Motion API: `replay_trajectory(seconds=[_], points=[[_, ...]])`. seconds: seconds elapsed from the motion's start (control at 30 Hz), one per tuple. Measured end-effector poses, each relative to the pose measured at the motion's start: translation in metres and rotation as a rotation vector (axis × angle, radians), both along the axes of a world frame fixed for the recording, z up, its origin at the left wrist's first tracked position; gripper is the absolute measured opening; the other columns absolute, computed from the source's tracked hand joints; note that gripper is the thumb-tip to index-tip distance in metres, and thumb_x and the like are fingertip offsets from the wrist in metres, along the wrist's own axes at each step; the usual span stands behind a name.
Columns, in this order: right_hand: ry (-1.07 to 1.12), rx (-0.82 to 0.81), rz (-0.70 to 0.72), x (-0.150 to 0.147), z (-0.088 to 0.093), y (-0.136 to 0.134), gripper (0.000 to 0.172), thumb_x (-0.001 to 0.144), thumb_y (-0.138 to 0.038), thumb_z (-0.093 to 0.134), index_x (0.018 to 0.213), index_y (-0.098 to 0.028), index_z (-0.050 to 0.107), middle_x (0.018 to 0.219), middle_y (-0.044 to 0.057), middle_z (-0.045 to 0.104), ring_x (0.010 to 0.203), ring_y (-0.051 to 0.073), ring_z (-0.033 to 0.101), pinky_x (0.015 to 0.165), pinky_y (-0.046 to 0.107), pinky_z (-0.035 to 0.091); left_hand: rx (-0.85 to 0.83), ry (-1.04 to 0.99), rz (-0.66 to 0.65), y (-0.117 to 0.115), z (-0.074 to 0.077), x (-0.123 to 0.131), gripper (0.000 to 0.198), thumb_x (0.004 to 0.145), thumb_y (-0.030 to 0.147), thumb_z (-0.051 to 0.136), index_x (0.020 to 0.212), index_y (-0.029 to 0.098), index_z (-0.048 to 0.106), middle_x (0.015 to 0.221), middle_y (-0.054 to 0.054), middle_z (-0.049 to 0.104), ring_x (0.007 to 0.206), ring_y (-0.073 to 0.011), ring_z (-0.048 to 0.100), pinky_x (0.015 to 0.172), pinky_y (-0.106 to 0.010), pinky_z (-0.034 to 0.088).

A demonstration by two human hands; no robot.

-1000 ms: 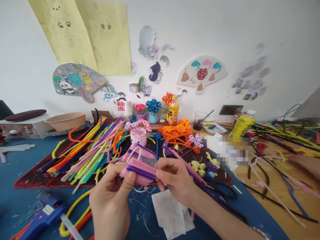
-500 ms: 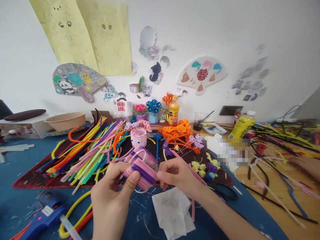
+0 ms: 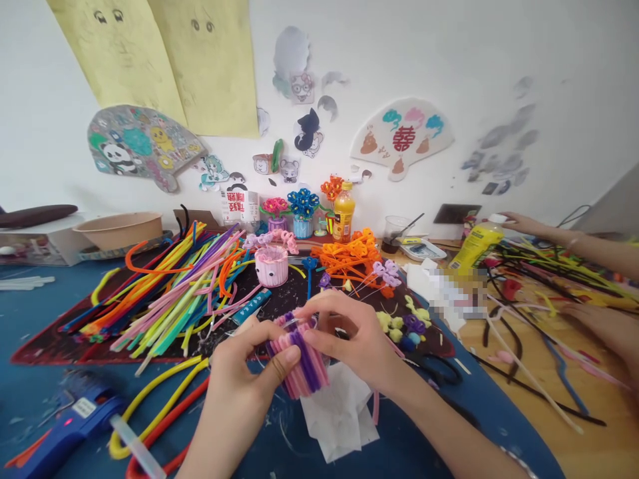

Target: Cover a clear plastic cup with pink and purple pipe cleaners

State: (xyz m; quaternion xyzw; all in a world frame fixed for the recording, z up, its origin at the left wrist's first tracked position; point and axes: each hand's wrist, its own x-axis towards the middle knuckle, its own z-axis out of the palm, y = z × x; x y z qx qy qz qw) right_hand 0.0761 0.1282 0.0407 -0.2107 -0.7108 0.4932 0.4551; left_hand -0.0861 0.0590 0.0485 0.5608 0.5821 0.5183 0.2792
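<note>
There is a white wall (image 3: pixel 399 60) at the back, and we work at a counter with a blue cover (image 3: pixel 249 446). On it stands a small pink fuzzy pot with stick-on eyes (image 3: pixel 272 267), our landmark. The pink and purple striped piece of fuzzy sticks (image 3: pixel 307 372) is up in the air, on our side of the pot and a bit to its right. Our left hand (image 3: pixel 244 376) is closed on it, thumb on the stripes. Our right hand (image 3: pixel 359 339) is curled, with its thumb and fingers at the top edge; we can't tell if they pinch it.

If we squeeze too hard, the sticks could bend or pop loose. If the left thumb slips, the piece could drop toward the crumpled white paper (image 3: pixel 342 426), which lies nearer to us than the pot.

Far left of the pot, and closer to us, is a blue plastic glue gun (image 3: pixel 82 426). Its red light shows, so it may be hot, and a bumped arm could get burned. Far right of the pot, another person's hand (image 3: pixel 526 228) is near a yellow bottle with a white cap (image 3: pixel 476 245); a knock could tip it.
</note>
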Motion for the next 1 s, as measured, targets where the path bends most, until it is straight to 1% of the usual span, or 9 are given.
replay_trajectory(seconds=[0.1, 0.2, 0.3, 0.47, 0.57, 0.63, 0.77, 0.9, 1.0], points=[[-0.004, 0.039, -0.028, 0.0001, -0.0018, -0.0005, 0.014, 0.083, -0.035, 0.073, 0.087, -0.023, 0.075, 0.083, 0.002, 0.067, 0.064, 0.012, 0.052, 0.052, 0.024, 0.038, -0.003, -0.03, -0.007, -0.0001, -0.0013, -0.0005, 0.03, 0.072, 0.047, 0.07, 0.059, 0.02, 0.068, 0.059, -0.003, 0.058, 0.061, -0.0182, 0.051, 0.057, -0.028, 0.041], [-0.008, 0.047, -0.042, 0.0, -0.0026, -0.0005, 0.013, 0.083, -0.034, 0.073, 0.086, -0.022, 0.076, 0.081, 0.003, 0.069, 0.068, 0.014, 0.056, 0.053, 0.024, 0.039, -0.004, -0.063, -0.008, -0.0009, -0.004, -0.0009, 0.029, 0.073, 0.047, 0.07, 0.061, 0.02, 0.069, 0.061, -0.003, 0.059, 0.061, -0.0181, 0.051, 0.057, -0.028, 0.041], [0.012, 0.038, -0.038, 0.0, -0.0026, -0.0006, 0.012, 0.081, -0.033, 0.075, 0.086, -0.022, 0.076, 0.082, 0.003, 0.069, 0.068, 0.013, 0.057, 0.054, 0.024, 0.039, 0.0, -0.099, 0.0, -0.0018, -0.0056, -0.0002, 0.028, 0.071, 0.046, 0.073, 0.061, 0.02, 0.07, 0.061, -0.003, 0.06, 0.06, -0.0175, 0.052, 0.057, -0.028, 0.041], [0.027, 0.008, -0.02, 0.0006, -0.0019, -0.0009, 0.012, 0.08, -0.033, 0.076, 0.085, -0.022, 0.076, 0.083, 0.003, 0.069, 0.067, 0.012, 0.055, 0.054, 0.024, 0.039, 0.01, -0.109, 0.009, -0.0021, -0.0048, 0.0001, 0.027, 0.07, 0.045, 0.074, 0.061, 0.02, 0.069, 0.061, -0.002, 0.059, 0.06, -0.017, 0.051, 0.056, -0.027, 0.041], [0.013, -0.056, 0.008, 0.0012, -0.0016, -0.0005, 0.016, 0.08, -0.032, 0.076, 0.094, -0.024, 0.076, 0.082, 0.001, 0.068, 0.059, 0.01, 0.049, 0.053, 0.023, 0.038, 0.03, -0.071, -0.005, -0.0016, -0.0038, -0.0009, 0.03, 0.074, 0.046, 0.071, 0.06, 0.02, 0.068, 0.059, -0.003, 0.059, 0.061, -0.0174, 0.051, 0.056, -0.027, 0.04], [-0.003, -0.077, 0.016, 0.0014, -0.0012, -0.0002, 0.018, 0.08, -0.032, 0.076, 0.096, -0.024, 0.076, 0.081, 0.001, 0.068, 0.057, 0.009, 0.047, 0.053, 0.023, 0.039, 0.043, -0.06, 0.001, -0.0013, -0.0039, -0.0012, 0.03, 0.075, 0.046, 0.07, 0.06, 0.02, 0.068, 0.058, -0.003, 0.06, 0.062, -0.0177, 0.051, 0.056, -0.027, 0.04], [-0.015, -0.043, 0.001, 0.0008, 0.0, -0.0002, 0.014, 0.08, -0.033, 0.076, 0.088, -0.022, 0.075, 0.08, 0.001, 0.067, 0.058, 0.01, 0.048, 0.053, 0.023, 0.04, 0.05, -0.075, 0.032, -0.0013, -0.0056, -0.0006, 0.025, 0.072, 0.043, 0.072, 0.062, 0.02, 0.069, 0.059, -0.002, 0.059, 0.062, -0.0172, 0.05, 0.056, -0.027, 0.04], [-0.025, -0.004, -0.003, 0.0007, 0.0004, -0.0008, 0.015, 0.08, -0.035, 0.075, 0.088, -0.022, 0.075, 0.081, 0.001, 0.068, 0.058, 0.01, 0.048, 0.052, 0.023, 0.04, 0.059, -0.092, 0.036, -0.0013, -0.0063, -0.0003, 0.024, 0.073, 0.042, 0.072, 0.062, 0.02, 0.069, 0.058, -0.001, 0.057, 0.061, -0.0163, 0.049, 0.057, -0.026, 0.039], [-0.033, -0.009, -0.006, 0.0016, -0.0005, -0.0004, 0.015, 0.08, -0.035, 0.076, 0.088, -0.022, 0.075, 0.079, 0.001, 0.067, 0.057, 0.01, 0.048, 0.052, 0.023, 0.041, 0.066, -0.078, 0.031, -0.0011, -0.0047, -0.0011, 0.026, 0.073, 0.043, 0.072, 0.062, 0.02, 0.069, 0.059, -0.002, 0.059, 0.061, -0.0165, 0.048, 0.056, -0.026, 0.038]])
